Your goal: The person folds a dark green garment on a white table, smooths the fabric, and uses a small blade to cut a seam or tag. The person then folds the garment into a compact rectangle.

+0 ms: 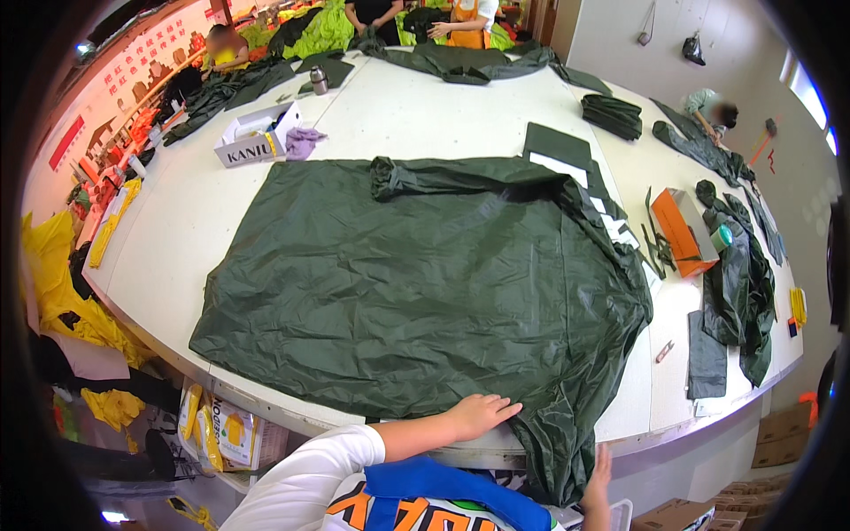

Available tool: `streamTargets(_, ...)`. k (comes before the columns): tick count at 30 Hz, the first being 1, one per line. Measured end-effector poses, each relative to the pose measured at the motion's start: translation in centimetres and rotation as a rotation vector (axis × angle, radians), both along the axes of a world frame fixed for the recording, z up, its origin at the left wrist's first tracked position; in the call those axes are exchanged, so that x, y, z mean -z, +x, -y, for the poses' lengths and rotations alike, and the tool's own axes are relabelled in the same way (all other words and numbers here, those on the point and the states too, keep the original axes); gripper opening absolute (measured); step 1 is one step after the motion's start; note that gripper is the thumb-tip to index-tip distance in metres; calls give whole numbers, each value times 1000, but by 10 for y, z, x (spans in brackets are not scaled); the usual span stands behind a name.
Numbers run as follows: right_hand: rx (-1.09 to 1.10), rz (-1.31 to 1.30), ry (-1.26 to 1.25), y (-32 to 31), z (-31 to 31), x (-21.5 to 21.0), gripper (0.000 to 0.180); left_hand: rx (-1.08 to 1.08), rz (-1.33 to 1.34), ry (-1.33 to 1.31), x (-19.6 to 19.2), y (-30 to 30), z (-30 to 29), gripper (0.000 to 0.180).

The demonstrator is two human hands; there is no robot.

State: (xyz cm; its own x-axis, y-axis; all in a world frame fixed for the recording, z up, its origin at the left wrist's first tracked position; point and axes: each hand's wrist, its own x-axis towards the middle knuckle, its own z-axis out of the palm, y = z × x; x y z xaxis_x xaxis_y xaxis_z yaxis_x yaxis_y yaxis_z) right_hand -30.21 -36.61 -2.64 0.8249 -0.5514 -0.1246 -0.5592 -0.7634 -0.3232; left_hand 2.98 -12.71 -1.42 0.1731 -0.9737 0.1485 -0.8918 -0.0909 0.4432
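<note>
A large dark green garment of thin, shiny raincoat-like fabric [398,274] lies spread and creased over the white table. A bunched sleeve-like part [390,177] rests along its far edge. At the near right, gathered folds hang over the table's front edge. My left hand [482,414] rests on the garment's near edge, fingers stretched out toward those folds. Just right of the hanging folds is my right hand [599,482], fingers pointing up and straight; whether it touches the fabric is hard to tell.
A white open box [257,150] and purple cloth [304,142] stand at far left. To the right are an orange box [680,232], a small red-and-white tool [664,352] and more green garments [739,283]. Several people work around the far side. Cartons [784,438] sit below right.
</note>
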Motion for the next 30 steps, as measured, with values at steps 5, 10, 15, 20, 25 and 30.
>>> streamTargets(5, -24, 446, 365, 58, -44, -4, 36, -53, -294, 134, -35, 21, 1, 63)
streamTargets(10, 316, 697, 654, 72, -56, -186, 31, -47, -542, -17, -38, 45, 9, 54)
streamTargets(15, 522, -372, 678, -51, -90, -143, 39, 181, -130, 500, -39, 20, -1, 74)
streamTargets(20, 773, -340, 932, -106, -128, -108, 34, 143, 118, 568, -57, -17, 12, 83)
streamTargets(25, 829, 102, -28, -46, -92, -153, 34, 285, 169, 361, 4, -46, 18, 82)
streamTargets(30, -530, 524, -216, 222, -157, -205, 37, 114, -67, 360, 1, -42, -2, 74)
